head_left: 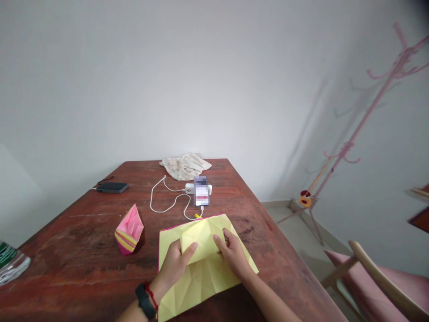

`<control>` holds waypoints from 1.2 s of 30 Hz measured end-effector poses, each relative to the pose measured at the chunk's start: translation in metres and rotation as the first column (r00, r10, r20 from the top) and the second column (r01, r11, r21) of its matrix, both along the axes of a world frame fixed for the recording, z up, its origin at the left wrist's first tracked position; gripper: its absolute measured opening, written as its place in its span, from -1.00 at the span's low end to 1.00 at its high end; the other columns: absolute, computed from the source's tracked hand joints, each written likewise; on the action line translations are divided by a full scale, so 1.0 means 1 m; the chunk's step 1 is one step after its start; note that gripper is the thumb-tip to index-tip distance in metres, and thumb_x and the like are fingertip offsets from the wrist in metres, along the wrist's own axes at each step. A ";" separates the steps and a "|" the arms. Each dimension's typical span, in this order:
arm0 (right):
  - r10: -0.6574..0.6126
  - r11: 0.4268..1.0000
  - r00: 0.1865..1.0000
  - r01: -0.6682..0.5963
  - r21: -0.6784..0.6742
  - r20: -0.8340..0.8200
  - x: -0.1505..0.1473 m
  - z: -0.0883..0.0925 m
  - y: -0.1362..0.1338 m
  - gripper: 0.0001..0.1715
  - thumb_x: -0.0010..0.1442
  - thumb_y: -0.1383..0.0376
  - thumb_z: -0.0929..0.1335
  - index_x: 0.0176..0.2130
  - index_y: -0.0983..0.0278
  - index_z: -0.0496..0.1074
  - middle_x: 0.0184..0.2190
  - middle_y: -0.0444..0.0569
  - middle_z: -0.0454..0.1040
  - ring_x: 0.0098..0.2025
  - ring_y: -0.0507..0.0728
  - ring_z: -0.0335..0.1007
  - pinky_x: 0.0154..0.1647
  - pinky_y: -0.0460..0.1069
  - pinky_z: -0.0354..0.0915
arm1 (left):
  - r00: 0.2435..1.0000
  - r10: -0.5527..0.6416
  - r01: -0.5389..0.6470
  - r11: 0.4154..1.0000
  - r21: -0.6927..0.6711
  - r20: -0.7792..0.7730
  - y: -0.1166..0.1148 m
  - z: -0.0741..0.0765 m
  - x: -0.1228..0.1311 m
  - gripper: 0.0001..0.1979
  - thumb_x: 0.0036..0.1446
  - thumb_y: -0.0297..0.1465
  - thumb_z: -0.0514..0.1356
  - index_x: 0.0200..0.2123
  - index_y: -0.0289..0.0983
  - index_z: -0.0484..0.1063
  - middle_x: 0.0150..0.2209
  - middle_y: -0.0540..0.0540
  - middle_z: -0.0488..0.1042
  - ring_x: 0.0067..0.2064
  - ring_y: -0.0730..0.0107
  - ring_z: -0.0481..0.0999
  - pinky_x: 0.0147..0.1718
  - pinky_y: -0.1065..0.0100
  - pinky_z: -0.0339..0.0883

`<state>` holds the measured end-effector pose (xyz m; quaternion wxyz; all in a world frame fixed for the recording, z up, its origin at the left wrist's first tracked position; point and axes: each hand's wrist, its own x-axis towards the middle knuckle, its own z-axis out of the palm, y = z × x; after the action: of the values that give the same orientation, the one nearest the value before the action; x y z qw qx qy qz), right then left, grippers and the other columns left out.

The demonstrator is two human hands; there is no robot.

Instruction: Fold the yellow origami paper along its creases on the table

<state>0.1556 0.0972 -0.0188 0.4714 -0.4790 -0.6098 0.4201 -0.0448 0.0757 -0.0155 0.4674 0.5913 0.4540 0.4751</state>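
A large sheet of yellow paper (208, 279), creased all over and with a pink edge, lies at the front of the table. Its middle is raised into a flat folded panel between my hands. My left hand (177, 259) pinches the left side of that panel, thumb on top and fingers hidden beneath. On the right side, my right hand (231, 250) grips the same panel between thumb and curled fingers. A folded pink and yellow paper piece (130, 229) stands to the left of the sheet, apart from both hands.
Behind the sheet, a phone (201, 192) leans on a white power bank (189, 188) with a looping white cable (167, 209). A dark power bank (112, 187), crumpled cloth (186, 166) and plastic bottle (11, 264) also rest on the wooden table (77, 250). A chair (375, 277) stands right.
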 end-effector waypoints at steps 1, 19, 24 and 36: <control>-0.003 1.000 1.000 0.003 0.001 0.017 0.000 -0.001 0.000 -0.55 0.22 -0.09 0.31 -0.41 0.22 0.29 -0.52 -0.13 0.33 -0.48 0.10 0.30 -0.50 -0.06 0.28 | 1.000 0.001 -0.001 1.000 0.001 0.004 -0.001 0.001 0.000 -0.62 0.24 -0.17 0.21 -0.04 -0.32 0.58 -0.02 -0.23 0.61 0.03 -0.02 0.57 0.02 0.11 0.46; -0.134 0.981 0.982 0.113 0.156 0.136 0.003 -0.002 0.002 -0.55 0.16 -0.06 0.35 -0.42 0.28 0.43 -0.49 -0.10 0.42 -0.45 0.08 0.26 -0.44 -0.06 0.19 | 0.998 0.049 -0.052 0.996 0.070 0.042 -0.002 0.001 0.002 -0.61 0.17 -0.20 0.26 -0.02 -0.31 0.54 -0.06 -0.21 0.62 -0.11 0.08 0.61 -0.16 0.20 0.51; -0.280 0.947 0.942 0.241 0.212 0.183 0.009 -0.010 0.010 -0.53 0.12 -0.07 0.38 -0.45 0.30 0.46 -0.55 -0.13 0.34 -0.50 0.04 0.16 -0.48 -0.07 0.09 | 0.997 0.062 -0.062 0.998 0.009 0.047 -0.003 -0.003 0.004 -0.57 0.18 -0.11 0.23 -0.10 -0.35 0.51 -0.20 -0.19 0.59 -0.53 0.38 0.51 -0.61 0.39 0.41; -0.216 0.962 0.976 0.211 0.171 0.010 0.016 -0.007 0.021 -0.53 0.06 -0.06 0.43 -0.43 0.30 0.46 -0.47 -0.04 0.49 -0.45 0.09 0.35 -0.42 -0.04 0.28 | 0.974 0.033 -0.025 0.999 -0.037 0.226 0.001 -0.006 -0.001 -0.35 0.18 0.17 0.04 -0.16 -0.34 0.41 -0.17 -0.24 0.56 -0.45 0.26 0.62 -0.58 0.40 0.33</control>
<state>0.1711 0.1180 -0.0256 0.5438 -0.5063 -0.5948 0.3068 -0.0457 0.0762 -0.0212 0.5191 0.5186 0.4145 0.5383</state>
